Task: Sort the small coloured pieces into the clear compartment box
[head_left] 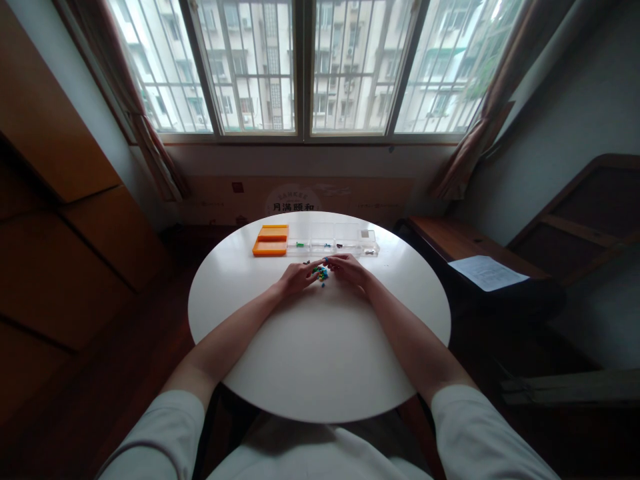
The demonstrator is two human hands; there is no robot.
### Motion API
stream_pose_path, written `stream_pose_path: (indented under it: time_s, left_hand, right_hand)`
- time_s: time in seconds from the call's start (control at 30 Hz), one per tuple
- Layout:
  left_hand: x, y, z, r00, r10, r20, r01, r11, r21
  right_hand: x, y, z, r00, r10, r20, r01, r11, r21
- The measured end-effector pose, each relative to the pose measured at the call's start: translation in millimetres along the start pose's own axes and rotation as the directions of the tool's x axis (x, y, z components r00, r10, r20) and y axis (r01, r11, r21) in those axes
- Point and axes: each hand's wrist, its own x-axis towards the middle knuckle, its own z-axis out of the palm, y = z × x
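A small heap of coloured pieces [323, 273], green, blue, yellow and dark, lies on the round white table [320, 347] between my hands. My left hand [296, 277] is at the left of the heap, its index finger stretched towards my right fingertips and its thumb beside the pieces. At the right, my right hand [349, 269] has its fingertips pinched on what looks like a small blue piece [326, 259]; its exact kind is too small to tell. One loose blue piece [323, 285] sits just in front of the heap.
Behind my hands stands a row of clear compartment boxes [323, 235] with a few small pieces inside. An orange box [271, 241] is at its left end. Right of the table, a sheet of paper [487, 272] lies on a wooden bench [435, 233].
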Motion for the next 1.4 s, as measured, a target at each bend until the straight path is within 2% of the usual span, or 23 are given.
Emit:
stream_pose_path:
  time_s: [0.53,0.9,1.4]
  left_hand:
    - [0.3,0.1,0.0,1.000,-0.010,0.005,0.010,1.000,0.014]
    - [0.6,1.5,-2.2,1.000,0.001,0.012,-0.001,1.000,0.002]
    - [0.3,0.8,-0.5,1.000,0.002,0.003,-0.002,1.000,0.000]
  right_hand:
    - [2.4,4.1,-2.0,1.000,-0.003,-0.006,0.003,1.000,-0.001]
    - [2.9,4.7,-3.5,0.997,0.040,-0.059,-0.039,0.999,0.006]
    - [3.4,4.5,-3.2,0.999,0.015,-0.043,-0.014,1.000,0.016]
